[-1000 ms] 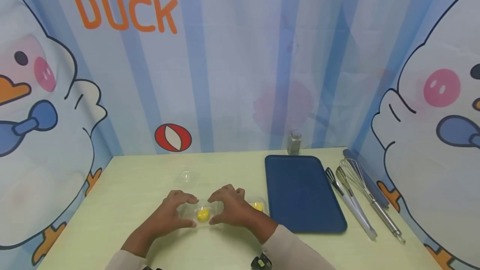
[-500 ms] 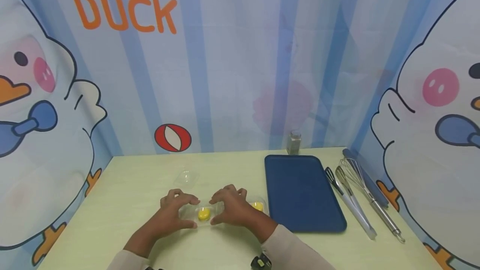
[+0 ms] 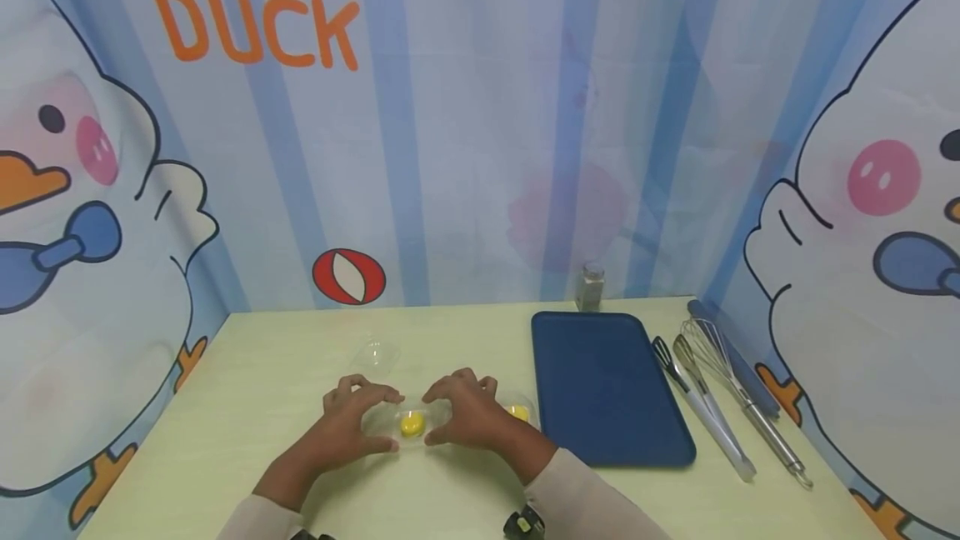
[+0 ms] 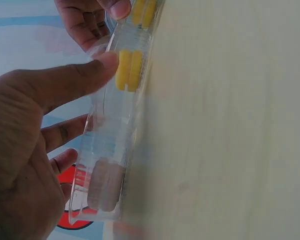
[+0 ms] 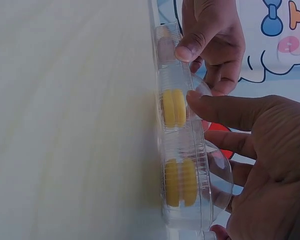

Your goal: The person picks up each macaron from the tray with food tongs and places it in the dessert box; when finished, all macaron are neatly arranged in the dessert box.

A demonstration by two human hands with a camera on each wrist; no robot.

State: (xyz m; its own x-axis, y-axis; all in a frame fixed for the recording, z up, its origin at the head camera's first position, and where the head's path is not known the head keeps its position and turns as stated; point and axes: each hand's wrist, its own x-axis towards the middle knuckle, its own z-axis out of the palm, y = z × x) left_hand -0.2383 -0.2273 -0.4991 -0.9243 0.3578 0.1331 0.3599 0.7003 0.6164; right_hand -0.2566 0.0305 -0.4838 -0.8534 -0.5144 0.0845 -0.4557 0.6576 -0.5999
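A long clear plastic tray (image 3: 386, 420) stands low over the table, level, between my two hands. Inside it are a yellow macaron (image 3: 412, 424) in the middle, another yellow macaron (image 3: 518, 412) toward the right end, and a greyish-brown macaron (image 4: 106, 185) at the left end. My left hand (image 3: 347, 423) grips the tray left of the middle macaron, its thumb on the near wall and fingers on the far side. Likewise my right hand (image 3: 468, 415) grips it just right of that macaron. In the head view the hands hide parts of the tray.
Behind the left hand lies a clear domed plastic piece (image 3: 375, 354). To the right are a dark blue tray (image 3: 611, 390), tongs (image 3: 708, 411), a whisk (image 3: 750, 407) and a blue-grey bar (image 3: 738, 365). A small jar (image 3: 590, 287) stands at the back edge, before a printed curtain.
The clear tray and both hands have shifted very slightly away from the person. Both grips look the same, and the head view has moved a little.
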